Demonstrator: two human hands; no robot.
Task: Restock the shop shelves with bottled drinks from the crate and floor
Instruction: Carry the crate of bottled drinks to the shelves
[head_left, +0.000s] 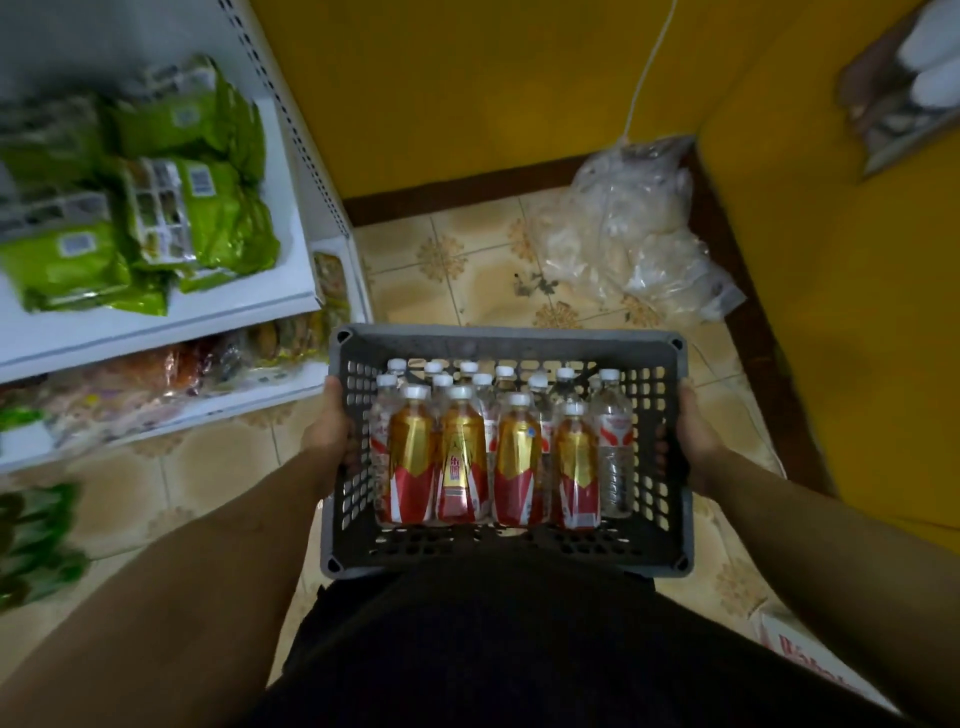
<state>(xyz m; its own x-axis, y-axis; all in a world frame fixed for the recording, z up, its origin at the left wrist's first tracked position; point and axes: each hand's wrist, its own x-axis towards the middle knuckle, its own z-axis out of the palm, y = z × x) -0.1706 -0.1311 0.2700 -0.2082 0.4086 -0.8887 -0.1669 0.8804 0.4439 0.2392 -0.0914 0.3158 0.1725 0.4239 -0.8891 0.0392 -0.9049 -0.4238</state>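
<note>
Left hand (330, 436) and right hand (698, 441) fingers grasp grey slotted crate (509, 338) of red-gold bottles (462, 457).

Red lettering on the white cardboard box (808, 661) is cut off and unreadable. The gold-and-red bottle labels (462, 457) are too blurred to read.

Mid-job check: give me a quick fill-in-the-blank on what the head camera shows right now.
The crate, gripped by the left hand and right hand, is ____.
All its bottles have ____ caps.
The packets on the white shelf are ____.
The clear plastic bag lies on the ____.
Missing: grey; white; green; floor.
</note>
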